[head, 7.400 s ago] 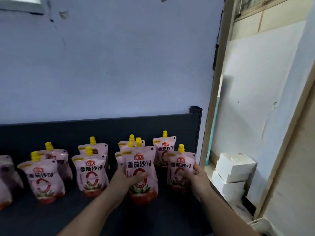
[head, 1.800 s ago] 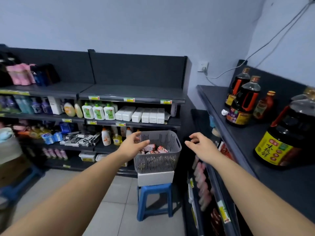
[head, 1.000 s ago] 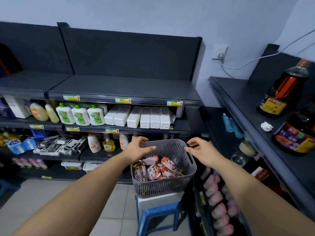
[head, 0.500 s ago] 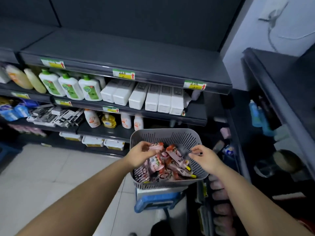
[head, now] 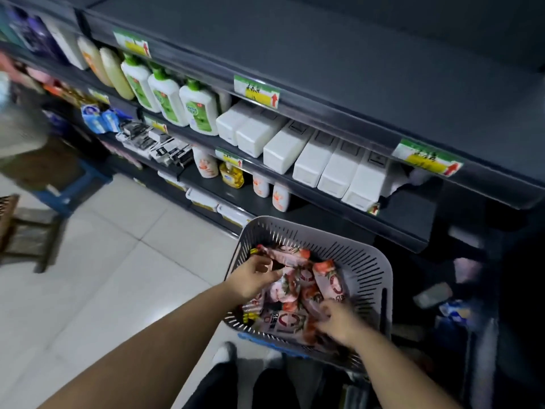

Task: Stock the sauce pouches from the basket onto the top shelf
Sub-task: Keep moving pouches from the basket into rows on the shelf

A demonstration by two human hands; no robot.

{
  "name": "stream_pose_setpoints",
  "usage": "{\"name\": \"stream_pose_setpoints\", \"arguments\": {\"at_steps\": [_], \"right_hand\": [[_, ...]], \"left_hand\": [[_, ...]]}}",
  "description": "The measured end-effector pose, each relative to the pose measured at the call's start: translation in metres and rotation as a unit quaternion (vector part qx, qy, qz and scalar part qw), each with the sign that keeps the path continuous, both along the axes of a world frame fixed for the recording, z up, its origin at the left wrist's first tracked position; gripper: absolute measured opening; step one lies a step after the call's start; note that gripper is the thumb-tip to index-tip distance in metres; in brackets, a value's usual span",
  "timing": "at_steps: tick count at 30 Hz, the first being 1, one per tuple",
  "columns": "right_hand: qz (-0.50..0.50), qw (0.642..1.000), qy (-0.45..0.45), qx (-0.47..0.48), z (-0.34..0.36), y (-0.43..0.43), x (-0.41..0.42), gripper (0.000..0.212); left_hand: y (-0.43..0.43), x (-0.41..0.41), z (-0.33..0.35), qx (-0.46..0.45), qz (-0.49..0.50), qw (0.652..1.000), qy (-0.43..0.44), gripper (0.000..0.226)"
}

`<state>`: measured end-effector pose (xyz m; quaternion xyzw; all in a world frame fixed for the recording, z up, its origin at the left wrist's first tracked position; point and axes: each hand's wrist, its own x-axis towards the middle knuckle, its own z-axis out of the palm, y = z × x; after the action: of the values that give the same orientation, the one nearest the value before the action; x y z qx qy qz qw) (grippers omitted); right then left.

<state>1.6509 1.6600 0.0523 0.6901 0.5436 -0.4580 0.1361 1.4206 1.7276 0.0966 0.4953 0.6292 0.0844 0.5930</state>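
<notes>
Both hands have sunk deeper into the basket (head: 380,261) than half a second ago, and the view has tipped down over it. Left hand (head: 253,278) curls its fingers round one of the pouches (head: 330,281) at the pile's left edge. Right hand (head: 339,321) digs into the near ones, too blurred to tell whether it grasps any. They lie jumbled and overlapping, all in the basket. Better to take one per hand by a firm edge and lift straight up, so neighbours slide off without snagging the slotted wall.
</notes>
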Motion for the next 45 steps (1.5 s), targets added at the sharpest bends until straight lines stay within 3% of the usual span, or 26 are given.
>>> {"name": "stream_pose_setpoints", "arguments": {"at_steps": [2, 6, 12, 22, 27, 30, 35, 37, 40, 43, 45], "right_hand": [[0.104, 0.994, -0.023, -0.028, -0.015, -0.01, -0.005, 0.071], [0.244, 0.969, -0.047, -0.014, -0.03, -0.012, -0.014, 0.051], [0.406, 0.911, -0.068, 0.024, -0.04, -0.006, -0.02, 0.049], [0.363, 0.921, -0.134, 0.054, -0.056, -0.009, -0.036, 0.061], [0.348, 0.93, -0.112, 0.043, -0.049, -0.003, -0.038, 0.043], [0.328, 0.94, -0.074, 0.049, -0.033, 0.001, -0.024, 0.047], [0.105, 0.985, 0.0, 0.139, 0.007, 0.009, 0.01, 0.032], [0.044, 0.975, -0.01, 0.217, 0.024, 0.018, 0.013, 0.039], [0.07, 0.946, -0.053, 0.313, 0.047, 0.031, 0.005, 0.041], [0.109, 0.918, -0.08, 0.372, 0.062, 0.037, -0.016, 0.038], [0.124, 0.899, -0.097, 0.409, 0.068, 0.037, -0.029, 0.042]], "left_hand": [[-0.004, 0.001, -0.008, -0.008, -0.002, 1.0, 0.012, 0.061], [-0.004, -0.003, -0.019, -0.031, -0.008, 0.999, 0.034, 0.065], [-0.004, -0.001, -0.022, -0.043, 0.001, 0.999, 0.026, 0.058], [-0.009, 0.004, -0.032, -0.074, 0.035, 0.997, -0.001, 0.037], [-0.009, -0.001, -0.035, -0.077, 0.058, 0.995, 0.016, 0.039], [-0.008, 0.004, -0.038, -0.107, 0.087, 0.99, 0.01, 0.036], [0.001, 0.023, -0.024, -0.164, 0.117, 0.98, 0.0, 0.032], [0.003, 0.032, -0.016, -0.215, 0.091, 0.972, -0.01, 0.047], [0.001, 0.051, 0.0, -0.308, -0.016, 0.948, -0.074, 0.06], [0.004, 0.074, 0.007, -0.319, 0.065, 0.924, -0.198, 0.068], [0.009, 0.081, 0.014, -0.305, 0.108, 0.913, -0.247, 0.061]]}}
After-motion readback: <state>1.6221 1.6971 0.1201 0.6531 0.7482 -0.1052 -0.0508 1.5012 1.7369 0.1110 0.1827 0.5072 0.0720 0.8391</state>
